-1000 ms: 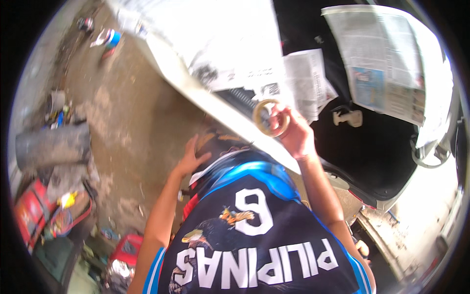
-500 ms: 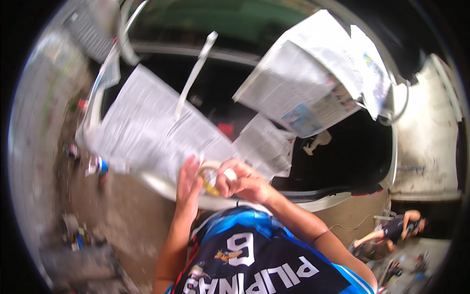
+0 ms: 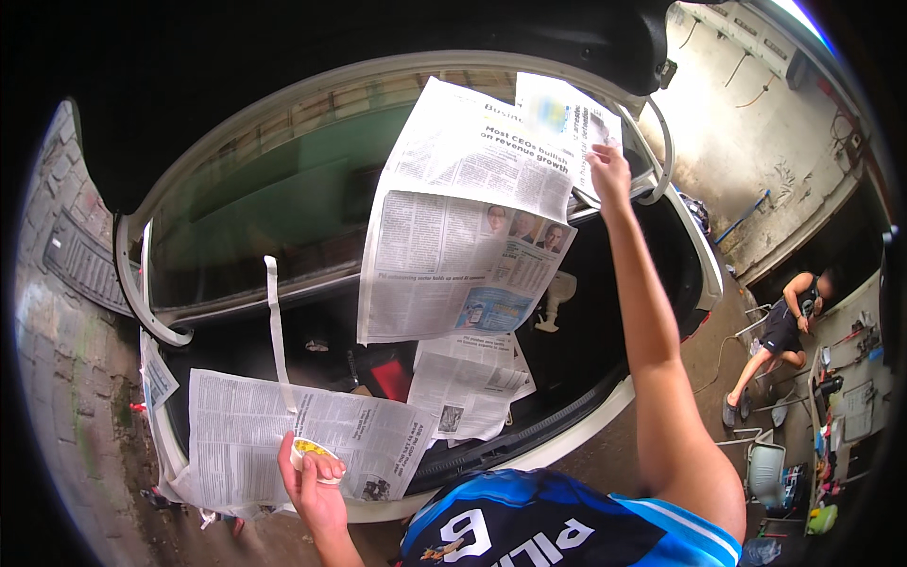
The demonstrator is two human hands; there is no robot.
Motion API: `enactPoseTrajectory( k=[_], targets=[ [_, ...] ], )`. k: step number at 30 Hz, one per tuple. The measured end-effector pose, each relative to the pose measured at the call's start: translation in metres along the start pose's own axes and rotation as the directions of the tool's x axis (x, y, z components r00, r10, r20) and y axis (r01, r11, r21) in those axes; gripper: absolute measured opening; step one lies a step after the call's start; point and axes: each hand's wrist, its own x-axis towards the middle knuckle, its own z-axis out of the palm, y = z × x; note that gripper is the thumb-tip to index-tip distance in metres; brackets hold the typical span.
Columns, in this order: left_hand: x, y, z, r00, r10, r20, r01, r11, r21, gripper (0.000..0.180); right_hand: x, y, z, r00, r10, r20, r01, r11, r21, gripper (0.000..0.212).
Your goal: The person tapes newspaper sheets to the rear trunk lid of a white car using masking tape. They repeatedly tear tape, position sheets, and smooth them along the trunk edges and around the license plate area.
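Note:
My left hand (image 3: 315,487) is closed round a roll of masking tape (image 3: 304,446) with a yellow inner core, held over the left newspaper sheet (image 3: 246,425) at the rear edge of an open car boot. A pale tape strip (image 3: 277,331) runs up from that sheet. My right arm reaches far forward, and the right hand (image 3: 610,175) pinches the edge of a small newspaper piece (image 3: 557,109) at the far right. Beside it, a large newspaper sheet (image 3: 463,213) hangs over the rear window and boot opening. A third sheet (image 3: 468,387) droops at the boot's middle.
The raised tailgate (image 3: 378,28) arches overhead, with curved hinge arms (image 3: 669,142) at both sides. Inside the dark boot lie a red item (image 3: 389,380) and a white plastic piece (image 3: 557,300). At right, another person (image 3: 789,321) sits near a chair (image 3: 767,463) and scattered gear.
My hands were together at the tape roll and have moved apart. The left keeps the roll; the right has reached far forward to the newspaper. The view has shifted too.

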Motion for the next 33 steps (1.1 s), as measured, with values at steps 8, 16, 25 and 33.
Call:
enactPoseTrajectory(
  k=[8,16,25,33],
  targets=[
    [-0.032,-0.031,0.005,0.991,0.013,-0.132,0.005,0.991,0.135,0.031,-0.161,0.153,0.023,0.981,0.099,-0.167,0.002,0.855,0.518,0.017],
    [-0.068,-0.009,0.020,0.992,0.036,-0.121,0.002,0.954,0.299,0.028,-0.376,0.343,0.094,0.678,0.708,0.196,-0.522,0.652,-0.551,0.078],
    [-0.094,-0.009,0.036,0.978,0.123,-0.167,-0.043,0.908,0.417,0.028,-0.390,0.381,0.090,0.175,0.785,0.594,-0.924,0.339,-0.175,0.042],
    [-0.114,-0.030,0.049,0.997,0.062,-0.037,-0.039,0.893,0.448,0.029,-0.395,0.382,0.088,0.208,0.816,0.539,-0.883,0.394,-0.256,0.070]
  ],
)
